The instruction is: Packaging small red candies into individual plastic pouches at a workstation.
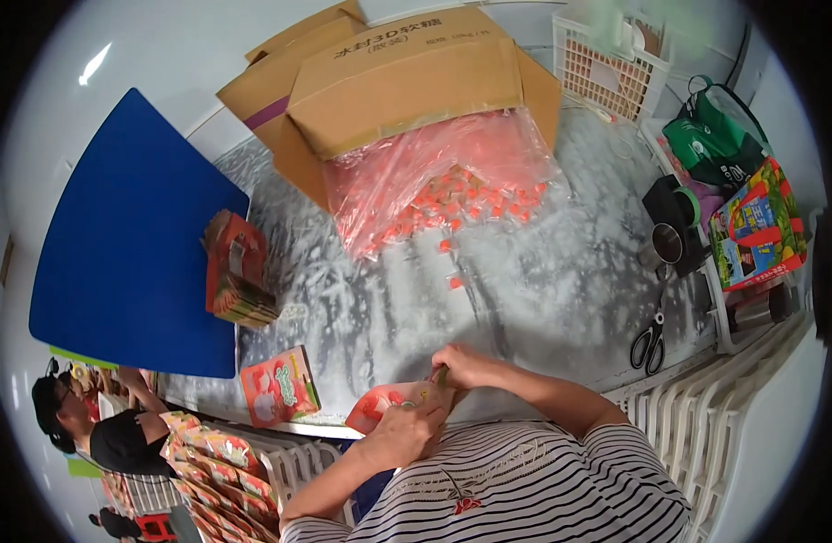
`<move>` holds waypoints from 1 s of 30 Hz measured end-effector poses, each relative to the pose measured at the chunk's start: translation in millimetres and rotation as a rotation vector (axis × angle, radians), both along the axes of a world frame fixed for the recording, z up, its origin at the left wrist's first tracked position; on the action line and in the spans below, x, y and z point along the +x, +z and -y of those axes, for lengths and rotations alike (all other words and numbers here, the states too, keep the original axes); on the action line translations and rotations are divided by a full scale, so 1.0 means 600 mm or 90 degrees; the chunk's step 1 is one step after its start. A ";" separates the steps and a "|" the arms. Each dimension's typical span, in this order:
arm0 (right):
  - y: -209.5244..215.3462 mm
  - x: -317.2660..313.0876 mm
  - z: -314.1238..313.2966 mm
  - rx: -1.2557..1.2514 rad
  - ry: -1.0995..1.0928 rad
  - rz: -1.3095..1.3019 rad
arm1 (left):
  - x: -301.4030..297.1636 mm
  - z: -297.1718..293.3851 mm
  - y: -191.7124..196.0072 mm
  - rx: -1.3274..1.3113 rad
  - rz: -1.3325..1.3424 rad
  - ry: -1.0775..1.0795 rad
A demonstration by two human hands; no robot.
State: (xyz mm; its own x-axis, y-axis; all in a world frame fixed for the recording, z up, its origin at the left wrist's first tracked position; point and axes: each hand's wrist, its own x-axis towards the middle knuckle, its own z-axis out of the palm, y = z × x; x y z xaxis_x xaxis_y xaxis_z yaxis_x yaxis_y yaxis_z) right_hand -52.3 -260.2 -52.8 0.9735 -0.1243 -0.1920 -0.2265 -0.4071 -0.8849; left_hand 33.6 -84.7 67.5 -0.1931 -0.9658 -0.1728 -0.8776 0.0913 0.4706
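Note:
At the near edge of the table, a red and pink printed pouch (372,407) is between my hands. My left hand (407,433) is closed around its body. My right hand (463,367) pinches its end, where a greenish edge shows; the fingertips are partly hidden. Just left of my hands, a similar pouch (275,389) lies flat. Farther left stands a bundle of red pouches (239,267). Beyond my hands, small red wrapped candies (470,201) spill from a clear plastic liner (380,176) in a tipped cardboard box (398,90). Two candies lie apart, nearer me.
A blue board (135,244) stands at the left. Black-handled scissors (649,346), a metal cup (666,242) and bags lie at the right. A white basket (606,72) is at the back. Filled pouches (218,471) sit lower left, near another person (117,434). Stacked white crates (683,425) adjoin the table.

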 end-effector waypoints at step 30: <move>-0.019 0.005 0.274 -0.063 -0.446 0.158 | 0.052 -0.046 0.015 -0.120 0.115 0.534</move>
